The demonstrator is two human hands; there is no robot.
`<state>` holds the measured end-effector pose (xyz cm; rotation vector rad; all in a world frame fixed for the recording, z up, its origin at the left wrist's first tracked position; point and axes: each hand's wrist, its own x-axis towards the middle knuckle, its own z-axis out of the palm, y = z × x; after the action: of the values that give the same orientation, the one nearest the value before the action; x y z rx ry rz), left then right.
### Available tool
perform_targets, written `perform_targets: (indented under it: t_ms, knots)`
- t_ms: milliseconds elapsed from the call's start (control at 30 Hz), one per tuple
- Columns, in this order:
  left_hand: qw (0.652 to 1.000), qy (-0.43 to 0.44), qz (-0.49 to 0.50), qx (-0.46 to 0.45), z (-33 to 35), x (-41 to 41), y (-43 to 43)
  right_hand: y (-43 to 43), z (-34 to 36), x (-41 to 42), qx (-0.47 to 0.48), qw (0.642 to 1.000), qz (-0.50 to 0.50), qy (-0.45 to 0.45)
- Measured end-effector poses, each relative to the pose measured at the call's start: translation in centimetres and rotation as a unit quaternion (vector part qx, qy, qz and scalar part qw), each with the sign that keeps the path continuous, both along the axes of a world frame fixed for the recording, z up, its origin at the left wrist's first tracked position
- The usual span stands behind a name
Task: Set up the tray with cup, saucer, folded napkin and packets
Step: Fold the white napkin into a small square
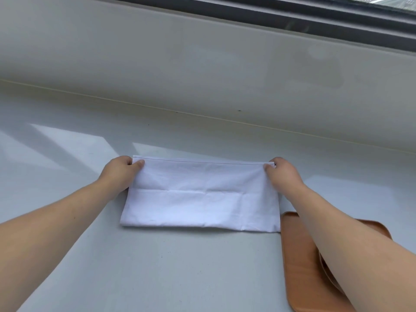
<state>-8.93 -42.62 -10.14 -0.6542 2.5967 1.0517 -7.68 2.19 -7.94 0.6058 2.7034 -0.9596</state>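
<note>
- An orange-brown tray [295, 255] with rounded corners and a raised rim is lying flat on the worktop [180, 266] at the near right; the right forearm is hiding most of its inside, and only a curved tan edge of something is showing there, too covered to identify.
- A white cloth napkin [200, 194], soft and lightly creased, is lying folded into a long rectangle, its near right corner touching the tray's far left corner.
- The worktop is looking smooth, pale grey and glossy.
- The left hand [119, 172] is pinching the napkin's far left corner, thumb on top.
- The right hand [283, 172] is pinching the far right corner likewise, both arms reaching forward.
</note>
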Motion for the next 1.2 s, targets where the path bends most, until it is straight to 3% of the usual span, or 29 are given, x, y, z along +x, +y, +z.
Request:
perform_targets:
  t_ms: [267,567,1200]
  knots:
    - [0.999,0.01,-0.024,-0.048,-0.4,-0.6,0.5,-0.1,-1.2,-0.8,0.028,0.999,0.023,0.003]
    - [0.998,0.053,-0.02,-0.042,-0.2,-0.4,0.5,0.3,-1.3,-1.4,0.021,0.999,0.03,0.013]
    - [0.995,0.028,-0.069,-0.067,0.3,-0.6,0.0,0.5,-0.1,-2.3,0.049,0.995,0.072,0.043]
